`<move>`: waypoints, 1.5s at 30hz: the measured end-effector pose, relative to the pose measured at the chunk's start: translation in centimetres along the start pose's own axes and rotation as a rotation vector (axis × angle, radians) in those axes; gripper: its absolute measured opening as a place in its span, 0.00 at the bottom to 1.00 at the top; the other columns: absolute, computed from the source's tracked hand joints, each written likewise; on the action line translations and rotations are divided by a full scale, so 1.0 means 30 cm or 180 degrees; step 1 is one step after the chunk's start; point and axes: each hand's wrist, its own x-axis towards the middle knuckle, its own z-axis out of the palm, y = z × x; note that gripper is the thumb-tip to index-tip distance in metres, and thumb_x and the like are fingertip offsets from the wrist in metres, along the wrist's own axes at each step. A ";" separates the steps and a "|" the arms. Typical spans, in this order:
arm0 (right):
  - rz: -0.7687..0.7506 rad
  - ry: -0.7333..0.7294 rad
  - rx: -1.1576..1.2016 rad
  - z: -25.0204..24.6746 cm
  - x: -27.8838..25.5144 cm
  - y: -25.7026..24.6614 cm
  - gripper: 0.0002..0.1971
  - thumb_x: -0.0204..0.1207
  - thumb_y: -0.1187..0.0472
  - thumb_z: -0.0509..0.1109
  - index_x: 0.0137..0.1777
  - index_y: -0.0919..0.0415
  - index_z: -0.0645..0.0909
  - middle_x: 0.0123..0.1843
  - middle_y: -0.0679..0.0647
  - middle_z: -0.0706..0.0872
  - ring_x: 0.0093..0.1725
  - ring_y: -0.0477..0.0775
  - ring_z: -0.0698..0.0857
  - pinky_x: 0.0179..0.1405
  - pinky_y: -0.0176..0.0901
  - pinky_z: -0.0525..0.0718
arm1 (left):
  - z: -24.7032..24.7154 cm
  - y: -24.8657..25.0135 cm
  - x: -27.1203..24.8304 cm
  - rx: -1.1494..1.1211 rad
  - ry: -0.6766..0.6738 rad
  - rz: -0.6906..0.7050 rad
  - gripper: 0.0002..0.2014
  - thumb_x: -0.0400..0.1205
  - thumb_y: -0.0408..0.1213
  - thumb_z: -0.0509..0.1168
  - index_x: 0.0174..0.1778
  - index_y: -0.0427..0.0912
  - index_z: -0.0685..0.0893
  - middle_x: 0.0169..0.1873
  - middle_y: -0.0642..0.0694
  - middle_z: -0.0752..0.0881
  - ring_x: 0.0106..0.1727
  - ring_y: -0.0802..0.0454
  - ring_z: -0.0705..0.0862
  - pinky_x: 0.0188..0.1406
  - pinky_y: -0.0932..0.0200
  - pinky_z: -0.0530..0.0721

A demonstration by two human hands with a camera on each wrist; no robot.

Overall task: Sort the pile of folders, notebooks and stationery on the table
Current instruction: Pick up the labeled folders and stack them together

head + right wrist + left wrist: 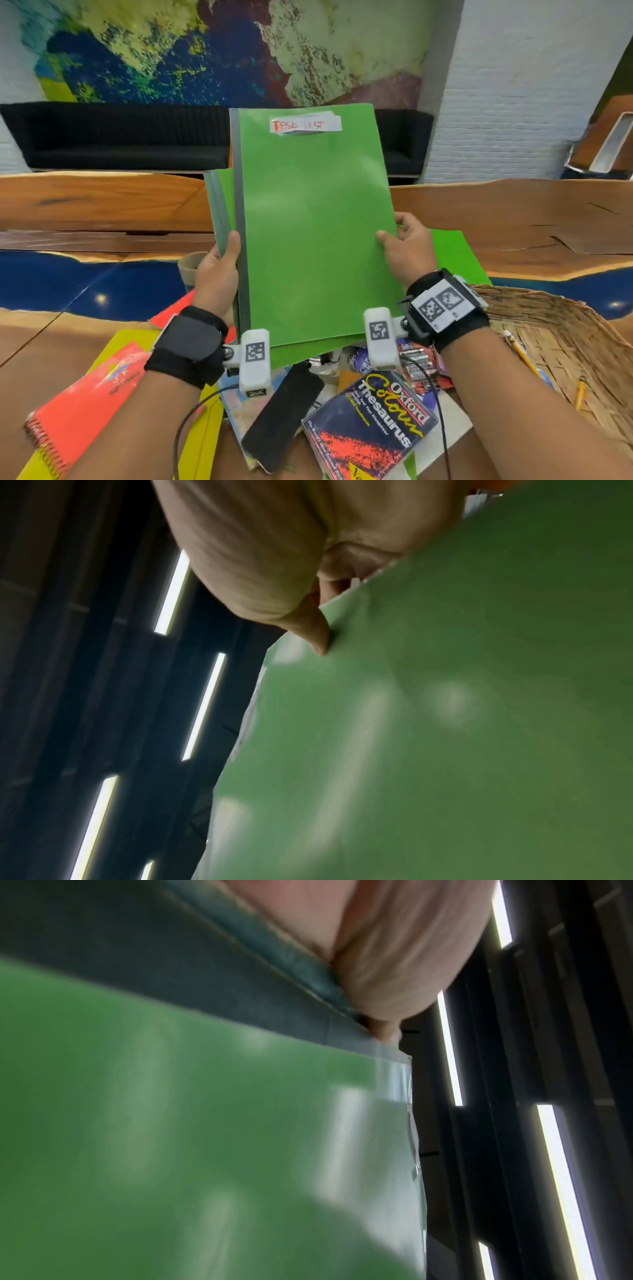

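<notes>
Holding the green folder (315, 222) upright above the pile, we have both hands clamped on it: the left hand (217, 270) wraps its grip round the grey spine edge with the thumb on the front, and the right hand (406, 245) pinches the opposite long edge, thumb on the cover. The left hand also seems to hold a second green folder (221, 202) just behind the first. The covers look thin, light and slick, likely to flex and slide against each other, so we judge the stiff spine the best place to take hold, with the free edge only steadied. A taped paper label (306, 125) sits near the top. Below, on the worktop (513, 219), lie a thesaurus (371, 423), an orange spiral notebook (82, 407), a yellow folder (202, 442), batteries (416, 365), and at right a wicker basket (561, 329) with pencils.
</notes>
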 end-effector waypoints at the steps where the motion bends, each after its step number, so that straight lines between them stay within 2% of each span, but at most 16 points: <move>1: 0.0052 -0.0057 0.0012 0.002 0.004 0.010 0.12 0.79 0.73 0.69 0.54 0.55 0.80 0.58 0.58 0.89 0.58 0.59 0.88 0.63 0.60 0.85 | -0.011 -0.001 -0.004 0.0030 0.0005 0.0028 0.17 0.86 0.51 0.61 0.63 0.43 0.83 0.36 0.54 0.86 0.41 0.54 0.84 0.47 0.53 0.84; 5: 0.0340 -0.0372 0.0180 0.003 0.002 0.044 0.14 0.76 0.73 0.73 0.51 0.53 0.80 0.57 0.59 0.90 0.58 0.63 0.89 0.59 0.62 0.87 | -0.050 -0.032 -0.001 0.0118 0.0041 -0.0061 0.09 0.88 0.45 0.60 0.56 0.44 0.82 0.23 0.60 0.85 0.26 0.64 0.84 0.27 0.65 0.82; 7: 0.0410 -0.0463 0.0192 0.010 -0.002 0.065 0.15 0.73 0.73 0.76 0.51 0.53 0.81 0.56 0.59 0.89 0.57 0.66 0.88 0.56 0.64 0.87 | -0.058 -0.051 -0.007 0.0165 0.0025 -0.0153 0.14 0.88 0.46 0.60 0.61 0.41 0.83 0.30 0.54 0.87 0.32 0.58 0.85 0.29 0.61 0.82; 10: 0.0776 -0.0741 0.0215 -0.002 -0.001 0.077 0.17 0.73 0.70 0.77 0.60 0.57 0.82 0.55 0.56 0.90 0.50 0.60 0.90 0.46 0.54 0.90 | -0.060 -0.074 -0.016 0.0054 0.0034 -0.0307 0.16 0.88 0.46 0.60 0.65 0.41 0.83 0.41 0.48 0.89 0.34 0.56 0.88 0.29 0.61 0.86; 12: 0.1054 -0.1013 0.0263 -0.019 -0.004 0.076 0.16 0.77 0.68 0.75 0.64 0.59 0.81 0.55 0.57 0.91 0.47 0.57 0.91 0.39 0.47 0.89 | -0.050 -0.079 -0.023 0.0016 -0.0033 -0.0383 0.13 0.88 0.46 0.61 0.61 0.44 0.84 0.37 0.49 0.90 0.29 0.57 0.88 0.24 0.63 0.85; 15: 0.1030 -0.0944 -0.0119 -0.020 0.003 0.079 0.14 0.83 0.60 0.69 0.67 0.60 0.79 0.58 0.54 0.88 0.48 0.52 0.89 0.42 0.44 0.87 | -0.034 -0.070 -0.032 0.0116 -0.0028 -0.0248 0.09 0.86 0.43 0.64 0.55 0.41 0.84 0.28 0.51 0.88 0.25 0.59 0.86 0.21 0.65 0.83; 17: 0.0998 -0.0589 -0.0280 -0.026 0.019 0.093 0.11 0.87 0.60 0.61 0.67 0.59 0.78 0.57 0.57 0.86 0.48 0.52 0.86 0.46 0.48 0.85 | -0.042 -0.060 -0.020 0.0178 0.0171 -0.0101 0.09 0.86 0.42 0.64 0.56 0.41 0.84 0.30 0.51 0.85 0.26 0.60 0.84 0.24 0.65 0.82; 20: 0.0962 -0.0486 -0.0779 -0.083 0.024 0.159 0.18 0.82 0.75 0.59 0.65 0.58 0.79 0.61 0.63 0.86 0.48 0.59 0.86 0.40 0.49 0.84 | -0.084 -0.052 0.022 0.0185 0.0644 0.0049 0.14 0.85 0.46 0.66 0.58 0.39 0.83 0.37 0.49 0.80 0.34 0.55 0.79 0.34 0.60 0.77; 24: 0.0958 -0.1826 -0.2964 -0.134 -0.046 0.249 0.34 0.74 0.76 0.58 0.77 0.45 0.73 0.76 0.52 0.77 0.55 0.54 0.87 0.35 0.41 0.85 | -0.142 -0.039 0.061 0.0115 0.1104 0.0044 0.12 0.85 0.48 0.65 0.56 0.44 0.83 0.42 0.46 0.80 0.45 0.47 0.77 0.46 0.53 0.74; 27: 0.0858 -0.2220 -0.3488 -0.117 -0.072 0.286 0.38 0.73 0.72 0.62 0.80 0.39 0.66 0.80 0.52 0.73 0.60 0.55 0.85 0.33 0.38 0.83 | -0.149 -0.036 0.059 0.0060 0.1123 0.0045 0.15 0.85 0.48 0.65 0.61 0.42 0.83 0.44 0.46 0.79 0.47 0.47 0.77 0.49 0.52 0.75; 29: 0.0532 -0.2259 -0.3797 -0.097 -0.074 0.282 0.37 0.72 0.68 0.66 0.78 0.38 0.69 0.77 0.51 0.76 0.66 0.56 0.83 0.42 0.39 0.84 | -0.150 -0.044 0.055 0.0051 0.1124 0.0039 0.14 0.85 0.47 0.65 0.60 0.43 0.83 0.45 0.45 0.80 0.47 0.47 0.77 0.49 0.52 0.75; 31: 0.0142 -0.2162 -0.4097 -0.081 -0.071 0.271 0.28 0.73 0.63 0.68 0.72 0.39 0.77 0.72 0.50 0.81 0.67 0.57 0.82 0.57 0.47 0.86 | -0.145 -0.051 0.048 0.0036 0.1114 0.0021 0.12 0.85 0.47 0.65 0.57 0.44 0.83 0.45 0.45 0.80 0.47 0.47 0.78 0.49 0.52 0.76; 33: -0.0091 -0.2086 -0.4293 -0.073 -0.074 0.266 0.21 0.76 0.61 0.67 0.67 0.41 0.83 0.68 0.50 0.84 0.64 0.58 0.83 0.61 0.50 0.85 | -0.135 -0.055 0.042 -0.0001 0.1098 -0.0011 0.08 0.85 0.47 0.66 0.52 0.47 0.83 0.45 0.46 0.81 0.47 0.47 0.78 0.50 0.52 0.76; 36: -0.0361 -0.2072 -0.4376 -0.075 -0.085 0.269 0.17 0.79 0.60 0.65 0.64 0.45 0.85 0.63 0.51 0.85 0.62 0.59 0.83 0.58 0.50 0.84 | -0.129 -0.056 0.041 -0.0027 0.1105 -0.0071 0.07 0.84 0.48 0.66 0.49 0.49 0.83 0.46 0.45 0.83 0.49 0.45 0.81 0.55 0.49 0.81; 39: -0.0479 -0.1792 -0.4109 -0.098 -0.088 0.270 0.14 0.82 0.55 0.63 0.62 0.46 0.86 0.60 0.50 0.88 0.60 0.58 0.84 0.58 0.48 0.83 | -0.133 -0.036 0.048 -0.0043 0.1116 -0.0109 0.07 0.83 0.49 0.68 0.44 0.50 0.83 0.47 0.44 0.86 0.52 0.42 0.85 0.64 0.39 0.83; 45: -0.0726 -0.1411 -0.3758 -0.101 -0.095 0.250 0.12 0.84 0.51 0.62 0.58 0.46 0.87 0.54 0.48 0.90 0.55 0.57 0.85 0.49 0.46 0.80 | -0.161 -0.009 0.053 -0.0090 0.1163 -0.0075 0.08 0.83 0.48 0.67 0.50 0.48 0.83 0.50 0.43 0.85 0.54 0.43 0.84 0.67 0.37 0.81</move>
